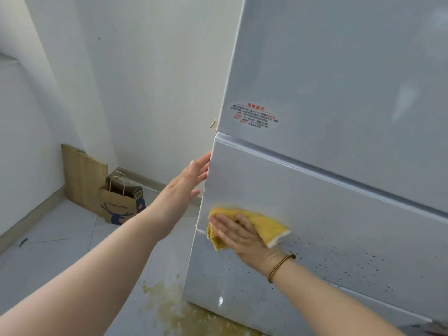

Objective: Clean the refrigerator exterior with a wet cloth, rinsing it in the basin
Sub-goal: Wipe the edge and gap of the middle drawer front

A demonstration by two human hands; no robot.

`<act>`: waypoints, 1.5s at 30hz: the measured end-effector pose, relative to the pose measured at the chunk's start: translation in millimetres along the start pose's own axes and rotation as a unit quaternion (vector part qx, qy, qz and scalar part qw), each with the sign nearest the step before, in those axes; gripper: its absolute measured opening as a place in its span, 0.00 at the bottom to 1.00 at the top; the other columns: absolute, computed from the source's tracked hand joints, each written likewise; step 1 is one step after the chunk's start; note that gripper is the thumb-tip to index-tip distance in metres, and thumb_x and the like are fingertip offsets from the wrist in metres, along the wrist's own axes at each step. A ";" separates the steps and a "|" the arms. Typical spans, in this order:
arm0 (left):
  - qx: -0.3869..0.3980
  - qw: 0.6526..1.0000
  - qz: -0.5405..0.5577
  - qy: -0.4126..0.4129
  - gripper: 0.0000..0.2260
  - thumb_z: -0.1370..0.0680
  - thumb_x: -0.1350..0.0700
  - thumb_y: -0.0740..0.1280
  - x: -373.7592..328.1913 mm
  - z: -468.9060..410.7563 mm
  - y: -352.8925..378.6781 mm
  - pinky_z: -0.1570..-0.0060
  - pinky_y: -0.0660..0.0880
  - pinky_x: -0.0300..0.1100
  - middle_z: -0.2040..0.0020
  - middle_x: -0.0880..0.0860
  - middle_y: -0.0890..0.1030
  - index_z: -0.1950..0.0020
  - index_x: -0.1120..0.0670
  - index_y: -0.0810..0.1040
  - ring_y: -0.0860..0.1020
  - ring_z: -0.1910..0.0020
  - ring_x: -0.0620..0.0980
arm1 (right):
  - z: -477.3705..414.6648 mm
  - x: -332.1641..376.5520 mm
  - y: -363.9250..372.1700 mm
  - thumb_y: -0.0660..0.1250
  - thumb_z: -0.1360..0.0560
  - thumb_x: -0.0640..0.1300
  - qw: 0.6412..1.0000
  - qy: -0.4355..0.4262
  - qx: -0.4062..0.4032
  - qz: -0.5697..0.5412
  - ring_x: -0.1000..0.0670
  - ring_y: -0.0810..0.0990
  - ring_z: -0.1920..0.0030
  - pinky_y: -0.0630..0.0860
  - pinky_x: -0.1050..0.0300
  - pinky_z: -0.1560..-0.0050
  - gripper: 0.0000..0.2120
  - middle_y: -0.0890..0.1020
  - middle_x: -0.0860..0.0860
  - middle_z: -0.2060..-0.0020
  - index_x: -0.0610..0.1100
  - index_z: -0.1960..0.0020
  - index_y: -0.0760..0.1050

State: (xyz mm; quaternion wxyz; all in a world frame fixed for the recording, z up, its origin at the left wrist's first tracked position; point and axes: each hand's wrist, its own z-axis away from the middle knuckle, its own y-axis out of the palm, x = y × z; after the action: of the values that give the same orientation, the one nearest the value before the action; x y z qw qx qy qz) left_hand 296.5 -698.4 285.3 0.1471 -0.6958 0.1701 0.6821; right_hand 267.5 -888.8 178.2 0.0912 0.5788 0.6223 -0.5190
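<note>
Well, the person stood close to the refrigerator point(339, 69), which filled the right half of the frame, pale grey and glossy. The right hand point(240, 235) lay flat at lower centre, fingers straight and slightly spread, pressing a yellow cloth point(269, 226) against the front of the middle door point(315, 190) near its left edge. The cloth was bunched under the palm, with a white-edged corner sticking out to the right of the fingers and a fold hanging below them. A thin brown bracelet point(281, 265) circled that wrist.

The left hand point(189, 180), just above and to the left, was held flat with its fingers straight and together, the fingertips touching the left side edge of the same door; it held nothing.

Dark specks point(351, 263) dotted the door panel to the right of the cloth and lower down. An oval sticker point(254, 116) with red and black print sat at the lower left corner of the upper door.

At the bottom centre a yellowish-brown stain point(169, 306) spread over the tiled floor point(60, 238) at the foot of the refrigerator. In the left middle of the frame a brown paper bag point(118, 202) with handles stood on the floor in the corner, and a flat brown board point(82, 175) leaned on the white wall point(145, 69) just behind it.
</note>
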 end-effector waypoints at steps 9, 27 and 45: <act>-0.032 0.999 0.013 0.023 0.12 0.25 0.36 0.46 -2.6 3.6 15.6 0.43 0.65 0.34 0.35 0.39 0.68 0.44 0.29 0.63 0.65 0.35 0.37 | -7.1 -90.5 -60.6 0.55 0.21 0.54 0.952 0.256 -0.154 0.068 0.46 0.42 0.25 0.39 0.46 0.26 0.24 0.44 0.50 0.24 0.51 0.27 0.58; -0.113 0.993 0.018 0.006 0.24 0.21 0.47 0.49 -0.2 12.8 45.5 0.28 0.55 0.47 0.25 0.41 0.53 0.26 0.41 0.47 0.54 0.27 0.41 | 60.3 -33.6 -18.8 0.40 0.24 0.27 1.000 0.025 -0.017 0.006 0.45 0.40 0.25 0.37 0.49 0.26 0.27 0.39 0.43 0.26 0.35 0.26 0.42; -0.208 0.974 -0.076 0.050 0.37 0.26 0.48 0.64 21.6 4.7 72.5 0.27 0.51 0.49 0.27 0.40 0.46 0.30 0.38 0.39 0.48 0.27 0.41 | 135.5 -5.5 7.0 0.39 0.27 0.26 0.998 0.036 -0.001 0.048 0.45 0.40 0.25 0.38 0.49 0.25 0.29 0.41 0.43 0.25 0.35 0.26 0.42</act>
State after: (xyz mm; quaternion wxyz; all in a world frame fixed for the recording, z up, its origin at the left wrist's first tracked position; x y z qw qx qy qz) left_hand 260.8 -762.4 265.7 0.0420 -0.7553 -0.0215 0.6537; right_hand 208.9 -995.6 118.0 0.0946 0.6259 0.5975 -0.4922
